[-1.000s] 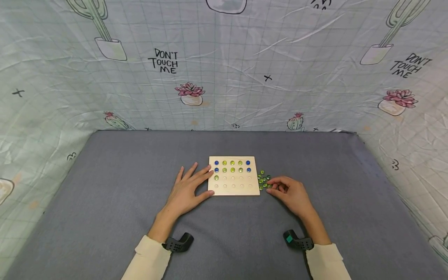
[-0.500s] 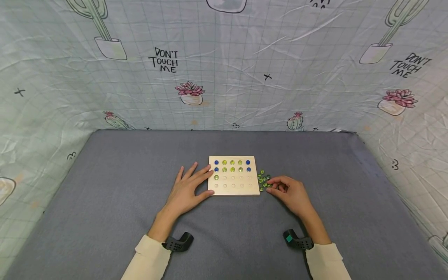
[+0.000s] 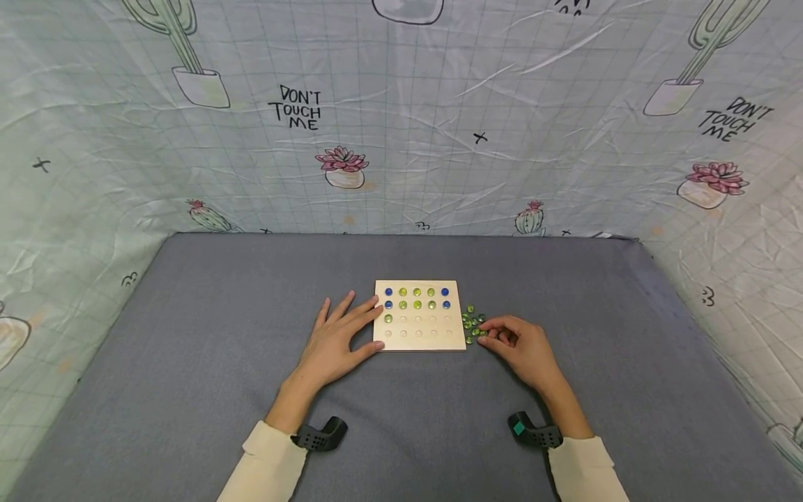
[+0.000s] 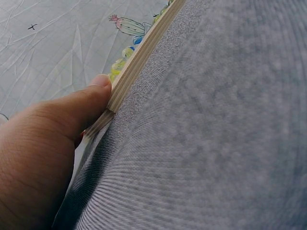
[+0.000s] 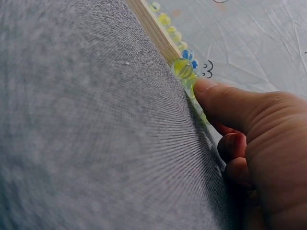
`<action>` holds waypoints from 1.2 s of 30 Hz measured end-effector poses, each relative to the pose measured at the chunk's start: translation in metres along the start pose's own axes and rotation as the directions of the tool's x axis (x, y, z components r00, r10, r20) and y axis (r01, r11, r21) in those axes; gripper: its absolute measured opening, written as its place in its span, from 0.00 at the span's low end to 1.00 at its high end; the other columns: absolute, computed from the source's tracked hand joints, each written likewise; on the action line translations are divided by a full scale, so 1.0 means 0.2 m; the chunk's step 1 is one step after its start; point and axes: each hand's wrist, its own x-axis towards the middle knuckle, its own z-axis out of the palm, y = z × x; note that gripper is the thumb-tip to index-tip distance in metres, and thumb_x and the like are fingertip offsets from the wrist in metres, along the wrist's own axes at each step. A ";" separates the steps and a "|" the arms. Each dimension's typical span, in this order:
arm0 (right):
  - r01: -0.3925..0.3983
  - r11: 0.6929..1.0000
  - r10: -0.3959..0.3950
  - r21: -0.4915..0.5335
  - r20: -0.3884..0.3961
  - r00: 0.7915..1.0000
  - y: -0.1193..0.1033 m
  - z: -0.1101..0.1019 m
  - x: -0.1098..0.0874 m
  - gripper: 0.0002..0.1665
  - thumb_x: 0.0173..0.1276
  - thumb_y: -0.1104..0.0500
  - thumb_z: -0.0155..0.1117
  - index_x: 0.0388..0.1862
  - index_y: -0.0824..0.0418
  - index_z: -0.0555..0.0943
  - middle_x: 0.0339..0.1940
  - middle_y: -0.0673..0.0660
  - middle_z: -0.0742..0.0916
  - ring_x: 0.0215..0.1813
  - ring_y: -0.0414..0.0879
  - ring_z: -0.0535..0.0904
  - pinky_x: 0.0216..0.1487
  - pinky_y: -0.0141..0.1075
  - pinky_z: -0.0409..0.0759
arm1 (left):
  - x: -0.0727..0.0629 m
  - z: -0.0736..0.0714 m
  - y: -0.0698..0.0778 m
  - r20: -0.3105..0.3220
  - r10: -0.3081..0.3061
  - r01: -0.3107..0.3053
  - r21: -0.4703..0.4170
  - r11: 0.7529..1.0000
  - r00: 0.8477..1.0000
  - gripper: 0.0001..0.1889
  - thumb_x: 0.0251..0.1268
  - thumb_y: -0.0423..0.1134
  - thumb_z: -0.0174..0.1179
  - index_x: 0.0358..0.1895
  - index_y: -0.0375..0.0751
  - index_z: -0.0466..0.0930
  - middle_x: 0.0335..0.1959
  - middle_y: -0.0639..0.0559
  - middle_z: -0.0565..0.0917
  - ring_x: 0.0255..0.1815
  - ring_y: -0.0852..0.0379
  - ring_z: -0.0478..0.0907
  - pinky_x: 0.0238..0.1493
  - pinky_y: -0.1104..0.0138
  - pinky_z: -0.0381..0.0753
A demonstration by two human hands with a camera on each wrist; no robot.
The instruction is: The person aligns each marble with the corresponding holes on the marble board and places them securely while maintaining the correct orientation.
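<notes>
Well beyond the left grip (image 3: 335,345), black lettering (image 3: 295,108) on the pale cloth (image 3: 395,84) reads "DON'T TOUCH ME". Beyond and rightward of the right grip (image 3: 525,352), a second print (image 3: 734,117) on that cloth repeats "DON'T TOUCH ME". An X-shaped mark (image 3: 479,137) stands beyond both grips, between them.

1 board (image 3: 411,343) holds 4 blue marbles (image 3: 389,305) and 7 green marbles (image 3: 417,305).

Grey cloth (image 3: 188,335) lying flat; wrinkled cactus-print sheet (image 3: 401,104) behind.
</notes>
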 end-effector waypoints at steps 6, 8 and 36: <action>0.010 0.999 -0.009 0.034 -0.025 1.000 0.00 0.00 -0.01 0.09 0.58 0.59 0.74 0.38 0.54 0.85 0.25 0.45 0.80 0.22 0.40 0.70 0.21 0.29 0.69 | 0.00 0.00 0.00 -0.006 0.008 -0.008 -0.003 1.000 1.000 0.33 0.61 0.60 0.60 0.69 0.53 0.70 0.70 0.57 0.67 0.74 0.45 0.52 0.71 0.43 0.37; 0.008 0.999 -0.007 0.048 -0.036 0.999 0.00 0.00 -0.01 0.09 0.58 0.59 0.74 0.38 0.54 0.85 0.25 0.45 0.81 0.22 0.40 0.71 0.21 0.29 0.69 | 0.00 0.00 0.00 -0.007 0.009 -0.009 -0.002 1.000 1.000 0.33 0.61 0.60 0.60 0.69 0.53 0.70 0.70 0.57 0.66 0.74 0.45 0.52 0.71 0.43 0.37; -0.002 0.973 0.024 0.232 -0.091 0.996 -0.39 0.26 0.17 0.09 0.59 0.58 0.73 0.39 0.58 0.86 0.26 0.50 0.82 0.27 0.45 0.73 0.26 0.31 0.70 | -0.01 0.00 0.00 -0.012 0.014 -0.014 -0.002 1.000 1.000 0.33 0.61 0.60 0.60 0.68 0.53 0.71 0.70 0.57 0.67 0.74 0.45 0.54 0.71 0.43 0.37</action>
